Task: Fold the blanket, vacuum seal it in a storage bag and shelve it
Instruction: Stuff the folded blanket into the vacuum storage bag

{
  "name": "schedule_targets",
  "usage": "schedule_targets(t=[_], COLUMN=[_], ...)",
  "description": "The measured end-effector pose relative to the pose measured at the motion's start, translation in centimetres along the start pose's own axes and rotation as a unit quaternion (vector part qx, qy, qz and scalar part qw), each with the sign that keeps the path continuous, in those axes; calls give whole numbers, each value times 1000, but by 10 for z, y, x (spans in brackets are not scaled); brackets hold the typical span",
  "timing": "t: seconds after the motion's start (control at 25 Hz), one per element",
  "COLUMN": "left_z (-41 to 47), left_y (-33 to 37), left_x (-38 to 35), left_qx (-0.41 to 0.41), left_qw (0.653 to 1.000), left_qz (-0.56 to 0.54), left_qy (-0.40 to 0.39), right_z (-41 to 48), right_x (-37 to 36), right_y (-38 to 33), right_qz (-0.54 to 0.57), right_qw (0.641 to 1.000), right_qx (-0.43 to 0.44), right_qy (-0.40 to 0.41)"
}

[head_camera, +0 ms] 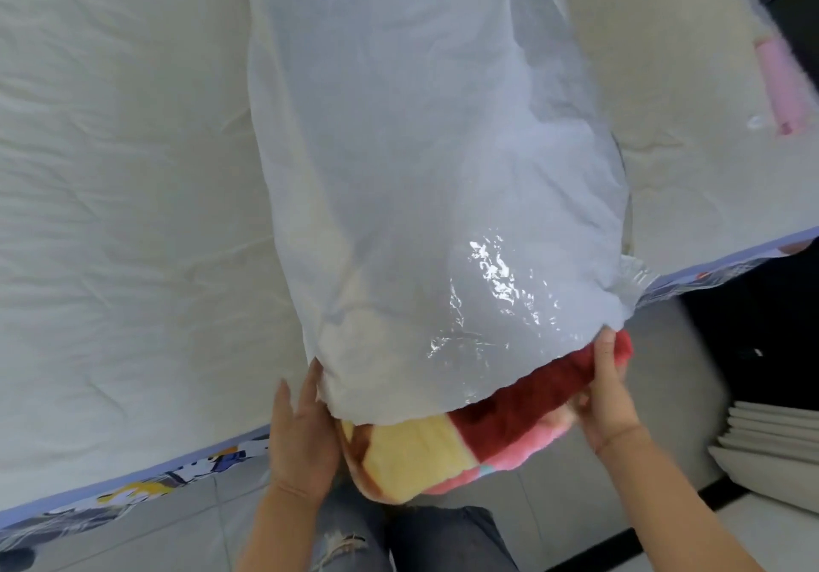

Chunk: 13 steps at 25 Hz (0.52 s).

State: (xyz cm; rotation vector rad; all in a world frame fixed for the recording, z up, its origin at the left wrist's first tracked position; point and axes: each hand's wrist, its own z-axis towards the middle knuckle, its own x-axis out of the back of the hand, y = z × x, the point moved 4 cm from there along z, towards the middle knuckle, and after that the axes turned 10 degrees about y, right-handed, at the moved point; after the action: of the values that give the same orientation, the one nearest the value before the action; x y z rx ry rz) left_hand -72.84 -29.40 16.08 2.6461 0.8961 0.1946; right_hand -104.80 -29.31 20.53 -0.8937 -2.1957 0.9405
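Nearest the camera, a pair of knees in ripped jeans (pixel 354 540) shows at the bottom edge, partly covered by the forearms. Above them the folded blanket (pixel 447 447), yellow, dark red and pink, sticks out of the mouth of the storage bag (pixel 421 163); only this near end is plain, the rest is a pale blur behind the cloudy plastic. The left hand (pixel 301 438) lies flat and open against the blanket's left side at the bag's rim, fingers extended. The right hand (pixel 609 398) cups the right end, fingers curled onto the red pile; its thumb is hidden. The bag runs away over the white bed (pixel 111 172), its far end cut off by the top edge. At far right a pink object (pixel 782 84) is too smeared to identify.
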Motion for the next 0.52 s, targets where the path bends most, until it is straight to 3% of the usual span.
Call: schedule_targets(t=[0.04, 0.12, 0.2, 0.32, 0.44, 0.52], left_z=[-7, -28, -41, -74, -98, -105], left_y=[-2, 18, 48, 125, 200, 237], left_x=[-10, -26, -41, -65, -88, -104], left_qx=[33, -37, -142, -337, -449, -519], left_qw=[998, 989, 970, 923, 872, 826], left_qz=[-36, -5, 41, 120, 178, 219], left_qy=[-44, -145, -194, -143, -79, -15], right_z=[0, -14, -22, -40, -39, -38], right_x=[-14, -40, -68, -119, -175, -197], right_y=[7, -4, -27, -85, -125, -149], right_qz=[58, 112, 146, 213, 237, 241], right_qw=[996, 988, 980, 954, 955, 948], right_qx=[-49, -54, -46, -28, -34, -18], right_qy=[-52, -88, -129, -207, -177, -206])
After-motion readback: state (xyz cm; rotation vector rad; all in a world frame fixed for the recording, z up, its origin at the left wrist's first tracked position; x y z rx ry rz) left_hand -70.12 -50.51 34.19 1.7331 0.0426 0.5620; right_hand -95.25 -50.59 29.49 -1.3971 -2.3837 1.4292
